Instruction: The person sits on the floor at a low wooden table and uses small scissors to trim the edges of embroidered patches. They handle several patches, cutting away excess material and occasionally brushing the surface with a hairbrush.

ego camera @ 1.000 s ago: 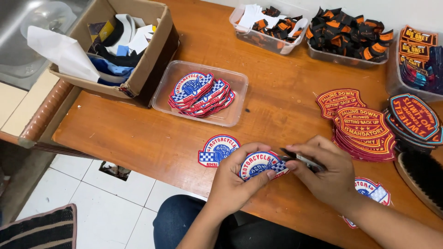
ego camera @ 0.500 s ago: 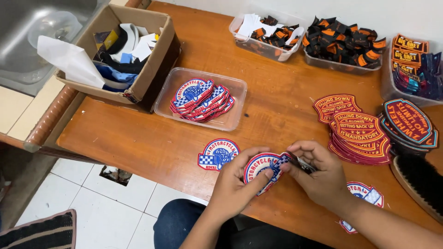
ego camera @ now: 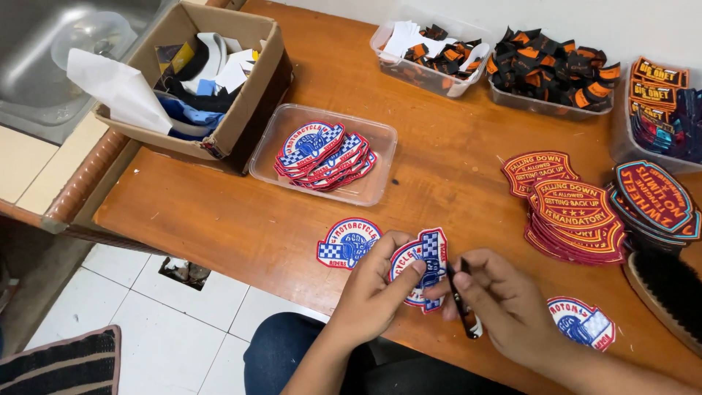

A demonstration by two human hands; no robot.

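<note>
Hands at the near edge of an orange wooden table (ego camera: 219,212), seen from the head camera. The left hand (ego camera: 373,292) pinches a round blue, white and red embroidered patch (ego camera: 424,265), thumb on its face, holding it just above the table's near edge. The right hand (ego camera: 508,303) grips a dark pen-like tool (ego camera: 463,307) beside that patch — its tip points toward the person. A matching patch (ego camera: 347,243) lies flat just left of the held one. Farther up the table sits a clear tray of patches (ego camera: 325,153).
</note>
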